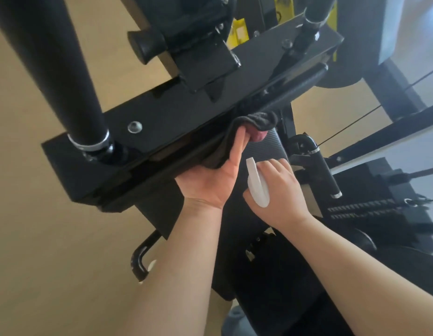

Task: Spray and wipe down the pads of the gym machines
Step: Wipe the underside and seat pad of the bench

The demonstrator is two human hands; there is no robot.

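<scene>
Pad: black ribbed vinyl pad (271, 147), centre of scene, tucked just under the flat black steel frame plate (186, 110), on the far side of both hands.
Cloth: black terry cloth (256, 120), bunched against the pad's far edge; I judge it is there to rub the seam where the plate meets the pad.
Wiping hand: left hand (210, 183), palm up, thumb straight along the cloth and pinching it; I cannot see its other fingers beneath.
Spraying hand: right hand (281, 190), knuckles up, just right of the left, fingers curled round a white plastic spray bottle (256, 183), kept near, I reckon, for another squirt.
</scene>
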